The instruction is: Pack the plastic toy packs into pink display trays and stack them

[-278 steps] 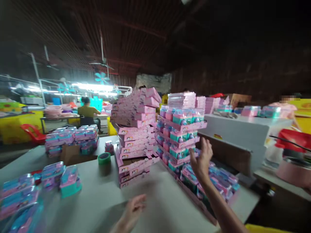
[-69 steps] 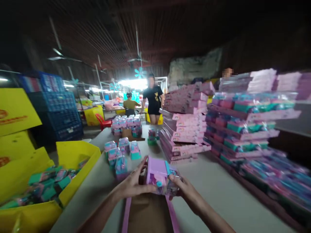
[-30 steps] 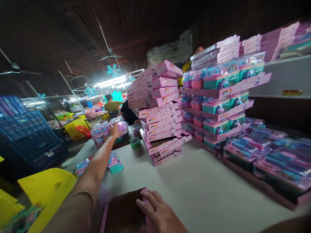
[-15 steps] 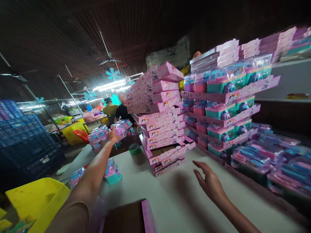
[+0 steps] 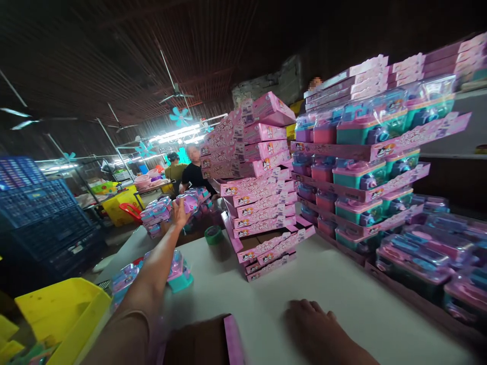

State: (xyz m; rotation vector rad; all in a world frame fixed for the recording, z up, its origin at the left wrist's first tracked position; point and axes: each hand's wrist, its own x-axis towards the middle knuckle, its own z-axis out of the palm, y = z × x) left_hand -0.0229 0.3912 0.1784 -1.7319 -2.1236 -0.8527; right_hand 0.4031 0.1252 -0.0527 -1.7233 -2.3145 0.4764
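Observation:
My left arm stretches far across the grey table (image 5: pixel 327 289). My left hand (image 5: pixel 179 212) is closed on a small pink and purple toy box (image 5: pixel 189 203) held above a pile of similar toy boxes (image 5: pixel 155 215). My right hand (image 5: pixel 311 320) lies palm down on the table near the front edge, fingers flat and empty. A pink-edged cardboard tray (image 5: pixel 205 342) sits between my arms at the bottom. One teal and pink toy box (image 5: pixel 178 271) stands beside my left forearm.
A leaning stack of flat pink trays (image 5: pixel 258 182) stands mid-table beside a green tape roll (image 5: pixel 213 234). Tall stacks of filled trays (image 5: pixel 365 167) line the right side. A yellow bin (image 5: pixel 64 314) and blue crates (image 5: pixel 38 213) are at left. Two people stand behind the far table end.
My right hand has dropped from mid-air onto the table, palm down. My left hand stays stretched out with the toy box. The view has shifted slightly.

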